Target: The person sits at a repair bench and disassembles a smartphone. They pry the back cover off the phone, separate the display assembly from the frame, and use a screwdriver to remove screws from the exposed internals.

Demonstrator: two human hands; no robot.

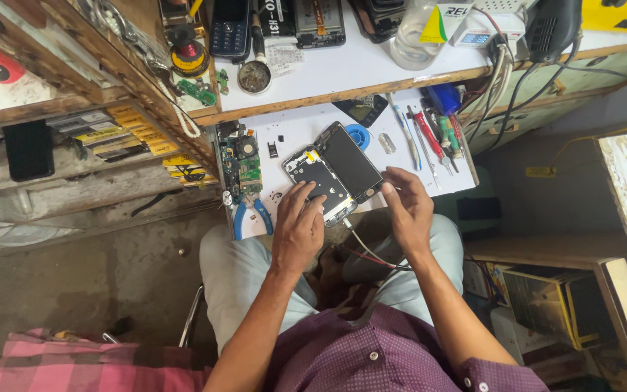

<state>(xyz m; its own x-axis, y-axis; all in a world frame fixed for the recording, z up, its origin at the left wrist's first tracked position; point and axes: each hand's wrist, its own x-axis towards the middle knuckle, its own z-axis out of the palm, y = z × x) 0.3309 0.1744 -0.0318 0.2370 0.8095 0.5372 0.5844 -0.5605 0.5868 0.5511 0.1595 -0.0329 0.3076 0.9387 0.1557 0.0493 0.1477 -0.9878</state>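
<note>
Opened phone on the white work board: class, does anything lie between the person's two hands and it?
Nothing visible does. The left hand already rests its fingers on the opened phone, and the right hand touches its near edge beside the detached screen.

You wear a purple shirt [371, 356] with small white buttons down the front. Its sleeves are rolled up above your elbows, and each cuff has a button. Your trousers [237, 272] are pale, maybe light grey or light blue. Your left hand [297, 231] and right hand [408, 207] are bare.
</note>
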